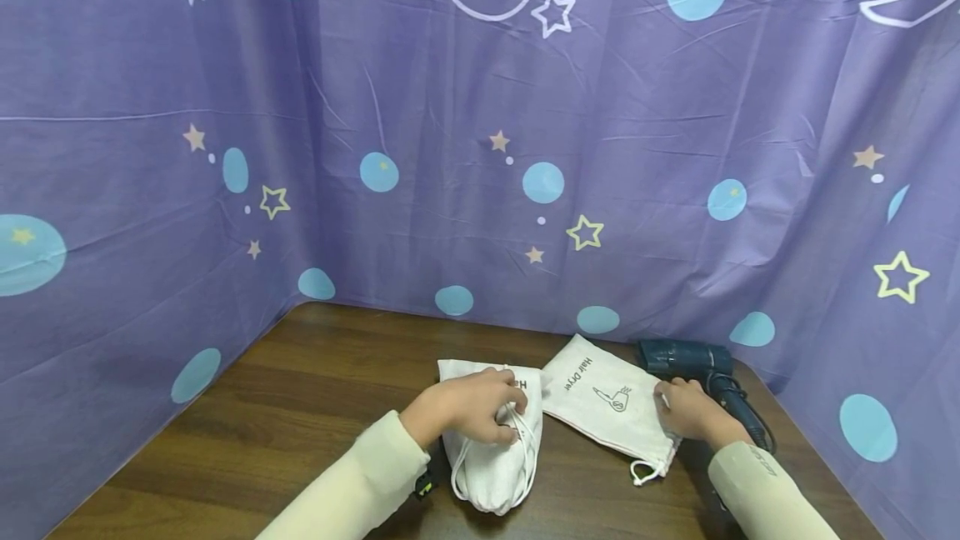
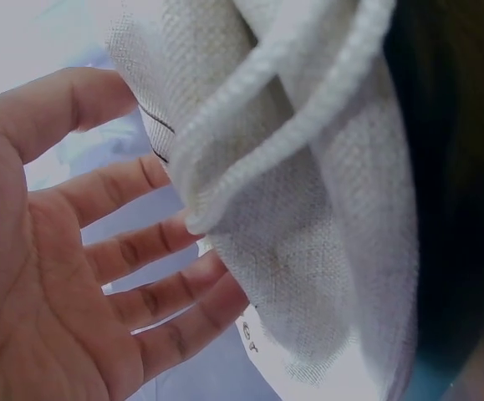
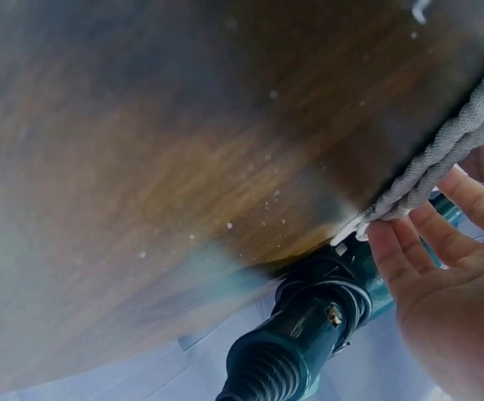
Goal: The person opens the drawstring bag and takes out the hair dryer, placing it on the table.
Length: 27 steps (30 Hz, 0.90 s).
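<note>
In the head view my left hand point(image 1: 480, 407) lies over a bulging white drawstring bag point(image 1: 491, 473) with its cords across the top. The left wrist view shows spread, slightly bent fingers touching the side of the bag point(image 2: 308, 242). My right hand point(image 1: 688, 408) rests at the right edge of a flatter white drawstring bag point(image 1: 592, 407), printed "Hair Dryer" with a dryer drawing. In the right wrist view, that hand's point(image 3: 442, 309) loosely extended fingers touch the bag's edge beside its twisted cord point(image 3: 442, 154).
A dark teal hair dryer point(image 1: 682, 357) lies behind the right hand, its coiled cord point(image 1: 750, 419) running toward the front. Both bags lie on a brown wooden table point(image 1: 322, 390). A purple curtain point(image 1: 450, 90) with moons and stars surrounds the back and sides.
</note>
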Each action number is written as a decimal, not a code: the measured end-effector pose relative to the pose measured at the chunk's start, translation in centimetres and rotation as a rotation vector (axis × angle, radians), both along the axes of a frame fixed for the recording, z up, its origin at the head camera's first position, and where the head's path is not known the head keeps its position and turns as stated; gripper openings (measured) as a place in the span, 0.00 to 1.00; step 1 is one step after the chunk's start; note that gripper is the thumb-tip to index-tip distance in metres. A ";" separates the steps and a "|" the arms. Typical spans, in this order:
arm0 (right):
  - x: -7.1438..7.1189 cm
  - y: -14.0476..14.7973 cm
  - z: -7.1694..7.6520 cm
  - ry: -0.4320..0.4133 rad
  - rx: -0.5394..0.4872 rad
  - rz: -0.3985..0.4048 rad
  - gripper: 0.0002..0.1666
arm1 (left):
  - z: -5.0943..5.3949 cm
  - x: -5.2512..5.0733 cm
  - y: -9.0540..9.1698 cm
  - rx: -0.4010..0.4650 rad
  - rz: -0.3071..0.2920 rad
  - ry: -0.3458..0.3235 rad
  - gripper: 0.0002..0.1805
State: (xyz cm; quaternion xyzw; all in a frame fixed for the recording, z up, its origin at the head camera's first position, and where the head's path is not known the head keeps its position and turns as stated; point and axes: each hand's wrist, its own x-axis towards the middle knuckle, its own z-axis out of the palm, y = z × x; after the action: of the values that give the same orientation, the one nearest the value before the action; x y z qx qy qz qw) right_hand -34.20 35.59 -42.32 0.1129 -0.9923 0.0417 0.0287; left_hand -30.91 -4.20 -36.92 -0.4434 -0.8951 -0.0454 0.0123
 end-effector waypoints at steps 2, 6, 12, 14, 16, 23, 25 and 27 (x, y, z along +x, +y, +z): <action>0.0 0.1 -0.1 0.007 -0.002 0.005 0.16 | 0.0 0.2 0.2 -0.001 -0.005 0.001 0.17; 0.0 0.2 -0.2 0.032 0.000 0.015 0.15 | -0.1 0.6 0.4 -0.003 -0.004 -0.001 0.19; 0.0 0.2 -0.2 0.064 -0.002 0.041 0.14 | -0.1 0.6 0.5 -0.004 0.001 -0.013 0.19; 0.0 0.2 -0.2 0.059 -0.004 0.042 0.14 | -0.1 0.5 0.4 -0.001 -0.004 -0.016 0.19; 0.0 0.1 -0.2 0.050 -0.002 0.041 0.15 | -0.1 0.5 0.3 0.002 -0.011 -0.014 0.18; 0.1 -0.1 0.2 0.064 -0.017 0.060 0.16 | -0.1 0.2 0.1 0.017 -0.045 0.010 0.17; 0.1 -0.3 0.4 0.080 -0.028 0.067 0.15 | -0.1 0.0 0.0 0.024 -0.063 0.016 0.17; 0.1 -0.5 0.5 0.089 -0.043 0.074 0.16 | -0.1 -0.2 -0.2 0.031 -0.078 0.016 0.17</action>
State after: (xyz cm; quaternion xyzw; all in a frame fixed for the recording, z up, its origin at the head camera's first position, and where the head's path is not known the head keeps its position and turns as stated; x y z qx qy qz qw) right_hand -34.05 35.09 -41.86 0.1508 -0.9840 0.0592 0.0738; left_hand -31.08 -4.36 -37.03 -0.4782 -0.8761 -0.0559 0.0246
